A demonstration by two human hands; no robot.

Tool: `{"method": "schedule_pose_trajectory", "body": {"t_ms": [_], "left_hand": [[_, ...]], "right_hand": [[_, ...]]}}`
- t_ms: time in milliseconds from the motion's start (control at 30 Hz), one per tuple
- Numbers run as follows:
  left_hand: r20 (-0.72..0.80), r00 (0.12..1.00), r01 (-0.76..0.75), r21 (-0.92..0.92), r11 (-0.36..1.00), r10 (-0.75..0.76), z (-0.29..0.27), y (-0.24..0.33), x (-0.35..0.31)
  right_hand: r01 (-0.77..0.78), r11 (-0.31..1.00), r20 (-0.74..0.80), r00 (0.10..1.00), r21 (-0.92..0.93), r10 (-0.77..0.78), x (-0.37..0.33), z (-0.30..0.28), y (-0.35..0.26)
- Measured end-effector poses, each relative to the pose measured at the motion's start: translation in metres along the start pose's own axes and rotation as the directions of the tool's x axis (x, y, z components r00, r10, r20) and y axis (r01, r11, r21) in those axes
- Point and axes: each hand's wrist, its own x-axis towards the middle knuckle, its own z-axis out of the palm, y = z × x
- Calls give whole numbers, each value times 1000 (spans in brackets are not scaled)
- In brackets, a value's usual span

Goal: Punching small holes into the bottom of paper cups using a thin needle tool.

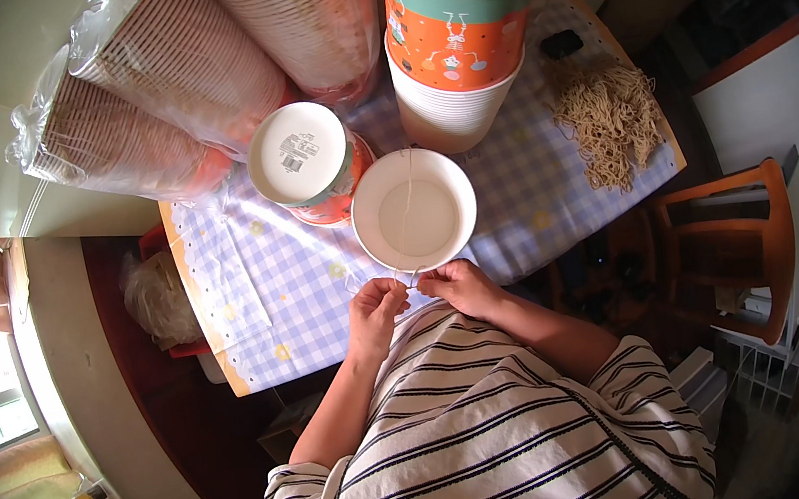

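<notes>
On the table, the open white paper tub stands directly ahead of my left hand and right hand, both near its rim. Each is pinched on the thin cord, its long axis running away from me across the mouth.

- Paper bucket: white inside, round, open mouth facing up, near side of the table.
- String: thin, pale, spanning the mouth and passing the near rim.
</notes>
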Motion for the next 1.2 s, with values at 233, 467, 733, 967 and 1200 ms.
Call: {"method": "schedule_pose_trajectory", "body": {"t_ms": [233, 467, 733, 967, 1200], "left_hand": [[-30, 992, -120, -21, 993, 120, 0, 2, -3], [11, 979, -202, 21, 979, 202, -3, 2, -8], [44, 966, -258, 105, 960, 255, 5, 11, -17], [96, 932, -361, 228, 904, 348, 7, 15, -21], [161, 925, -378, 290, 879, 344, 14, 33, -24]], "right_hand": [[-17, 978, -54, 999, -210, 6, -15, 4, -21], [493, 406, 61, 689, -769, -722, -34, 7, -65], [602, 343, 184, 643, -721, -743, -16, 17, -52], [584, 275, 191, 611, -763, -768, -17, 13, -46], [515, 125, 212, 546, -848, -810, -8, -1, -36]]}}
